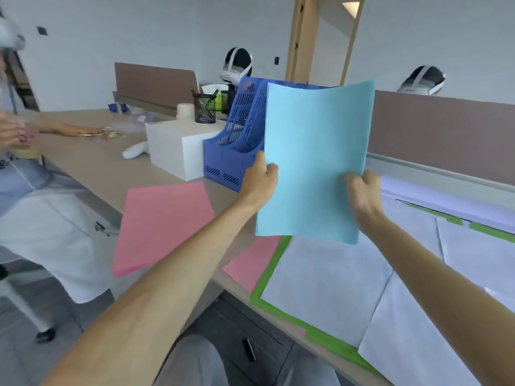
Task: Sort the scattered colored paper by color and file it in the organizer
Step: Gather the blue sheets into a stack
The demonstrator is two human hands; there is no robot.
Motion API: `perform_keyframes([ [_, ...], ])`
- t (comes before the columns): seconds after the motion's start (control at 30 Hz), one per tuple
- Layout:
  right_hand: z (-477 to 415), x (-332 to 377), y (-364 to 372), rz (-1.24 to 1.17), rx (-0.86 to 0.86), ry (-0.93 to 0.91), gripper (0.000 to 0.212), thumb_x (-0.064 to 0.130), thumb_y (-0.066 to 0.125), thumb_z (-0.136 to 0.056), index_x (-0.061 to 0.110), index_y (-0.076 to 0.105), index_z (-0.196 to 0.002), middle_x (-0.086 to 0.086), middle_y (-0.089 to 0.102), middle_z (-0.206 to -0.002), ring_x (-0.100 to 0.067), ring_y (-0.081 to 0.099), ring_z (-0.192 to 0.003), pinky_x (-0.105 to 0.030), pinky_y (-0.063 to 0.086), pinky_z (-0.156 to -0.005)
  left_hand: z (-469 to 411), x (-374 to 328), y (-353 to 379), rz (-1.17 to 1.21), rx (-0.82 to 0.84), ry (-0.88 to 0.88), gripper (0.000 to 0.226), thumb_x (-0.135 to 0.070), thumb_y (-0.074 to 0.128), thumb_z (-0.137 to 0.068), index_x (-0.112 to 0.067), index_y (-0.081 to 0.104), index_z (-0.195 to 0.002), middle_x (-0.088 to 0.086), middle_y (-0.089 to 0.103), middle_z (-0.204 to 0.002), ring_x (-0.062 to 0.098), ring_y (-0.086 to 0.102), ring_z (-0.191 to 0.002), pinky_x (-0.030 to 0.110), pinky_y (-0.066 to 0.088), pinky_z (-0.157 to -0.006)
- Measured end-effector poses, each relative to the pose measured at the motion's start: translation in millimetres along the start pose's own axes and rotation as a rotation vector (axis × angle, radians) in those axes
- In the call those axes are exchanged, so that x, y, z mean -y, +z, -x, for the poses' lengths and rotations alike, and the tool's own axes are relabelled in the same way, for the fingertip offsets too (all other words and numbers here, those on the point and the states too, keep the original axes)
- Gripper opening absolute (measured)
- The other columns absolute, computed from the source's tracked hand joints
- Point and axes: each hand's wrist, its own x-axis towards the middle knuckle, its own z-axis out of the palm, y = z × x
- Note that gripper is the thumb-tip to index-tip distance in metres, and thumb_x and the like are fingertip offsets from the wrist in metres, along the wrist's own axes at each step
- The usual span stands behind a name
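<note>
Both hands grip the light blue paper stack (315,162) upright: left hand (260,181) at its left edge, right hand (363,192) at its right. Blue organizer (234,140) just behind (pink sheets (164,224) flat on the surface (92,160)).

Beige desk (92,160), pink paper stack (164,224), blue organizer (223,160), white box (172,151), green paper (271,270) under pale sheets (323,274)

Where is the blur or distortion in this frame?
Head view: motion blur smears the other person at the left edge; wide-angle distortion tilts the door frame; the blue paper stack, left hand and right hand are fairly sharp; lighting is soft, no glare.
</note>
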Motion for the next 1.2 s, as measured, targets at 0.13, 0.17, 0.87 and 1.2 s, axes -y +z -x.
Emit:
perform_keyframes([
  [0.13,0.7,6.4,77.7,0.059,0.171,0.086,0.009,0.017,0.049,-0.068,0.008,0.053,-0.068,-0.005,0.049,-0.069,-0.019,0.045,-0.066,-0.029,0.037,-0.058,1.5,34.7,-70.5,-0.178,-0.082,-0.166,0.016,-0.018,0.032,-0.093,-0.010,0.035,-0.106,0.004,0.043,-0.075,0.020,0.041,-0.058,0.029,0.032,-0.051],
  [0.17,1.8,6.7,96.9,0.066,0.230,0.123,0.010,0.019,0.050,-0.062,0.010,0.054,-0.066,-0.008,0.052,-0.070,-0.021,0.049,-0.065,-0.029,0.041,-0.059,3.7,45.9,-87.6,-0.248,-0.079,-0.200,0.018,-0.018,0.032,-0.092,-0.010,0.034,-0.108,0.005,0.044,-0.075,0.022,0.043,-0.058,0.030,0.034,-0.052],
  [0.87,30.7,-11.0,260.8,0.388,0.591,0.213,0.032,0.005,0.045,-0.090,0.004,0.044,-0.122,-0.009,0.050,-0.099,-0.024,0.053,-0.081,-0.027,0.040,-0.065,9.4,175.4,-212.4,-0.479,-0.154,-0.449,0.020,-0.013,0.052,-0.084,-0.011,0.064,-0.099,0.006,0.069,-0.103,0.027,0.063,-0.099,0.037,0.051,-0.088],
  [1.2,33.4,1.5,261.8,0.952,0.593,0.159,0.072,0.032,0.049,-0.090,0.006,0.015,-0.149,-0.019,0.022,-0.151,-0.036,0.021,-0.140,-0.043,0.026,-0.111,21.1,162.0,-214.9,-0.897,-0.075,-0.444,0.026,-0.022,0.042,-0.092,-0.006,0.049,-0.111,0.012,0.057,-0.113,0.033,0.056,-0.102,0.037,0.046,-0.080],
])
